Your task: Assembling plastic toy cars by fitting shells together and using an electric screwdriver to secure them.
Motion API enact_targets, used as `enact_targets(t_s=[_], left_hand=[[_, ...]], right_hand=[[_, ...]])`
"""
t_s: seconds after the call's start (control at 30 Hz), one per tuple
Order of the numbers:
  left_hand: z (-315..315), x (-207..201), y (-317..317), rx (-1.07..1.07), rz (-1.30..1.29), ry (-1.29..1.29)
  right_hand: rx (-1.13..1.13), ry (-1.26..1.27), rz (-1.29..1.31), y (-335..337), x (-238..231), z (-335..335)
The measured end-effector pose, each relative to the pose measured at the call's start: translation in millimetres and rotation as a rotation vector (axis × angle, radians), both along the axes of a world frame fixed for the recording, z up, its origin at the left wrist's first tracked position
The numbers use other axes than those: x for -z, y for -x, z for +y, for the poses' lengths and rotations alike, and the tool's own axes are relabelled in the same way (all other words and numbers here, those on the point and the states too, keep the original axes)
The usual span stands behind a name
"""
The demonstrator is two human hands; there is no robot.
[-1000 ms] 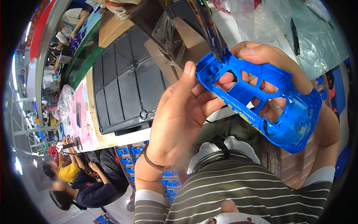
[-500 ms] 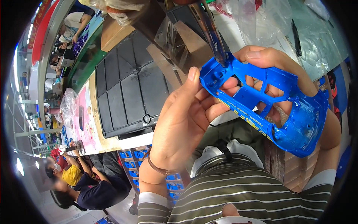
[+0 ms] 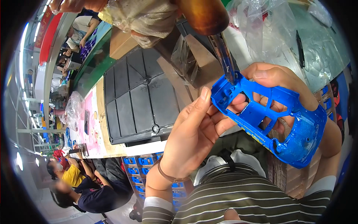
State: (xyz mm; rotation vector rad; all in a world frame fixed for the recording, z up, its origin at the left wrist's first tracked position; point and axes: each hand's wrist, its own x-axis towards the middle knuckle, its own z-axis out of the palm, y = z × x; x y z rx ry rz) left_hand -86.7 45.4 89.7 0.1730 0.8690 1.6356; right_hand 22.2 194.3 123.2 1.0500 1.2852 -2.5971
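Both my hands hold a blue plastic toy car body shell (image 3: 304, 140), tilted, its hollow inside and window openings facing up. My left hand (image 3: 194, 136) grips its left end, thumb outside and fingertips beneath. My right hand (image 3: 285, 80) wraps around the far side, with fingers showing through the openings. A slim metal tool (image 3: 224, 56) reaches down from above, its dark tip at the shell's left end inside; whether it touches is hard to tell. Above it is a rounded amber-brown part (image 3: 205, 16).
A black ribbed plastic lid or crate (image 3: 140, 97) lies on the table left of my hands. A cloth-wrapped object (image 3: 140, 20) hangs above it. Clear plastic bags (image 3: 257, 33) and a black pen-like item (image 3: 300, 48) lie at the back right. More blue shells (image 3: 136, 179) sit below the table. Co-workers (image 3: 93, 188) are at left.
The whole view has shifted, so the shell, hands and table appear lower and farther right. More of the brown part and cloth-wrapped object shows. The tool tip stays at the shell's left end.
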Motion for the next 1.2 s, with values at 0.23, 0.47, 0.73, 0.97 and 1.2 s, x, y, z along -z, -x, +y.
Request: enact_targets(t_s=[0.23,0.47,0.73,0.97,1.2], left_hand=[[0,-1,-1,-0.019,-0.049,-0.002],[0,0,1,0.0,-0.043,-0.013],[0,-2,0,-0.012,-0.046,-0.028],[2,-2,0,-0.019,-0.077,-0.004],[3,-3,-1,-0.041,-0.106,0.017]], right_hand=[[-0.059,-0.16,-0.051,-4,-2,1],[-0.047,-0.16,-0.039,-1,1,3],[-0.039,-0.171,0.022,0,2,6],[-0.07,-0.243,-0.012,-1,0,11],[-0.104,-0.246,-0.087,-1,-5,14]])
